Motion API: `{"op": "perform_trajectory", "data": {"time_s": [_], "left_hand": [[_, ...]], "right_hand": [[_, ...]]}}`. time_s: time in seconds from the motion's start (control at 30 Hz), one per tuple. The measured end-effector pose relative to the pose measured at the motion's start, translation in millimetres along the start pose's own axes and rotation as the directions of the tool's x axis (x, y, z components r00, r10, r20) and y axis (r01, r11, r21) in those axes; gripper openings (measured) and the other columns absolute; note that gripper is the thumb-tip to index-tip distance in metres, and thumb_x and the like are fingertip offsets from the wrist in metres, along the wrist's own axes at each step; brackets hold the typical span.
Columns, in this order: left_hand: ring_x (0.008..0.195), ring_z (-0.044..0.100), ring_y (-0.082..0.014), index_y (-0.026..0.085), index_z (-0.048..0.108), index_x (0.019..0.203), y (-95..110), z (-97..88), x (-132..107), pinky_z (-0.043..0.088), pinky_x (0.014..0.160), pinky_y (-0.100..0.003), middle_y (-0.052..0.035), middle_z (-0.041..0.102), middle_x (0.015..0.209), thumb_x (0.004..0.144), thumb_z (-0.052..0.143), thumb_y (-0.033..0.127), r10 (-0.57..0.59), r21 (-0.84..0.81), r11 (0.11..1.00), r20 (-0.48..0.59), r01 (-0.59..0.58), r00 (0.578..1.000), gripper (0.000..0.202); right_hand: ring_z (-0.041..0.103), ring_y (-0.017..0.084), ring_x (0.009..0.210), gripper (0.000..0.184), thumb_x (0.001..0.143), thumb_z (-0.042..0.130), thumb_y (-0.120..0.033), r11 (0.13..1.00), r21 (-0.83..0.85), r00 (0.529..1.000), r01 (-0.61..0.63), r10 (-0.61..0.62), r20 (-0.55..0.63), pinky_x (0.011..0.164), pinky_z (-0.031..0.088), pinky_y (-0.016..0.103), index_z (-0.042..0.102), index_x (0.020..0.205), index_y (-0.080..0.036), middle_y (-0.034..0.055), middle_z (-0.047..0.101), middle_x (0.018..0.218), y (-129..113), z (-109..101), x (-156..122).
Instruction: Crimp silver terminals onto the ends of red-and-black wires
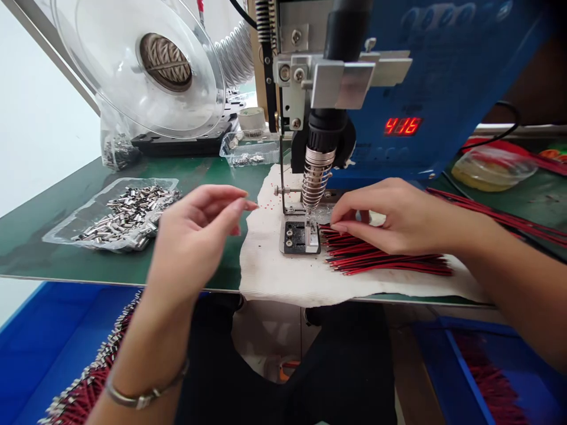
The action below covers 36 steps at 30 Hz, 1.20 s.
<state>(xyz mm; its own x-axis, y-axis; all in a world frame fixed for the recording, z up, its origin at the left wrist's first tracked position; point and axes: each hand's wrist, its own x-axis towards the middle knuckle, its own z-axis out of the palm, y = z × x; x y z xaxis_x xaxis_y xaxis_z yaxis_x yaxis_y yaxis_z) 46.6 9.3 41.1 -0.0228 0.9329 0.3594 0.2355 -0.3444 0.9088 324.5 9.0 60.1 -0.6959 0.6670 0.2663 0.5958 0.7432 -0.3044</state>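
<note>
Standing over the green table (75,203), the big blue machine (425,77) is showing 416 in red & hanging its spring-wrapped head right above the work spot; IMO working well here means keeping fingers off to the side, never under it. A rough white cloth (283,280) is lying beneath, w/ a clear tray (55,237) sitting well off on the L side. The red & black wires (381,260) are resting on the cloth just R of the machine's small black plate (297,239), tips pointing at it; keeping them flat, parallel & w/ ends level is probably making each feed cleaner, & separating one at a time is prob. avoiding snags.

R hand (390,218) is pinching, thumb & forefinger meeting on wire ends by the plate; can't tell how many it's catching. L hand (190,236) is hovering btwn tray & plate, fingers curling, thumb tip sitting close to forefinger; it's blurring a bit, so can't tell if it's gripping anything. Loose metal pcs (133,209) are filling the tray.
</note>
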Motion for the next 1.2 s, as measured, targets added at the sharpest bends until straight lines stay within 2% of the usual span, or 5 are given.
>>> {"op": "perform_trajectory", "data": {"time_s": [0.17, 0.33, 0.53, 0.83, 1.2], "left_hand": [[0.051, 0.046, -0.0095, 0.024, 0.078, 0.094, -5.1, 40.0, -16.4, 0.037, 0.048, -0.023, 0.0007, 0.059, 0.062, 0.084, 0.074, 0.032, -0.092, -0.163, 0.982, 0.02, 0.094, 0.996, 0.014], [0.051, 0.039, -0.0053, 0.024, 0.074, 0.096, -6.4, 55.9, -21.8, 0.032, 0.043, -0.02, -0.0003, 0.065, 0.082, 0.083, 0.076, 0.032, -0.172, -0.383, 0.907, 0.047, 0.177, 0.984, 0.016], [0.055, 0.047, -0.0073, 0.021, 0.076, 0.086, -10.8, 54.7, -27.5, 0.037, 0.048, -0.021, -0.0008, 0.065, 0.074, 0.079, 0.08, 0.037, -0.164, -0.238, 0.956, 0.046, 0.17, 0.985, 0.017], [0.073, 0.063, -0.0166, 0.026, 0.081, 0.091, -8.7, 56.8, -30.2, 0.047, 0.062, -0.027, -0.003, 0.075, 0.086, 0.081, 0.077, 0.042, -0.155, -0.136, 0.978, 0.039, 0.159, 0.987, 0.02], [0.069, 0.06, -0.015, 0.025, 0.079, 0.089, -9.4, 56.7, -30.0, 0.044, 0.059, -0.026, -0.0019, 0.074, 0.086, 0.084, 0.075, 0.04, -0.101, -0.068, 0.992, 0.047, 0.104, 0.994, 0.016]], "right_hand": [[0.062, 0.014, 0.074, 0.019, 0.101, 0.048, -0.03, 1.0, -0.012, 0.999, -0.025, 0.025, -0.038, 0.069, 0.044, 0.027, 0.063, 0.1, -0.019, 0.0028, 0.069, 0.089, -3.0, 8.4, 3.7], [0.062, 0.015, 0.082, 0.016, 0.099, 0.051, -0.026, 1.0, -0.012, 0.995, 0.0, -0.002, -0.103, 0.074, 0.045, 0.027, 0.064, 0.101, -0.017, 0.0042, 0.068, 0.093, -4.2, 14.1, 5.0], [0.062, 0.016, 0.083, 0.014, 0.098, 0.053, -0.025, 1.0, -0.013, 0.992, 0.018, -0.019, -0.126, 0.075, 0.046, 0.03, 0.066, 0.099, -0.019, 0.005, 0.067, 0.093, -6.1, 15.9, 5.1], [0.064, 0.018, 0.082, 0.022, 0.1, 0.049, -0.031, 0.997, -0.046, 0.991, -0.055, 0.049, -0.121, 0.074, 0.047, 0.032, 0.069, 0.1, -0.021, 0.0054, 0.069, 0.094, -9.6, 17.2, 5.2], [0.06, 0.014, 0.062, 0.014, 0.094, 0.058, -0.027, 0.983, 0.008, 0.961, -0.182, 0.179, -0.212, 0.059, 0.042, 0.029, 0.07, 0.089, -0.02, 0.0015, 0.071, 0.078, -20.0, 22.0, 8.0]]}}
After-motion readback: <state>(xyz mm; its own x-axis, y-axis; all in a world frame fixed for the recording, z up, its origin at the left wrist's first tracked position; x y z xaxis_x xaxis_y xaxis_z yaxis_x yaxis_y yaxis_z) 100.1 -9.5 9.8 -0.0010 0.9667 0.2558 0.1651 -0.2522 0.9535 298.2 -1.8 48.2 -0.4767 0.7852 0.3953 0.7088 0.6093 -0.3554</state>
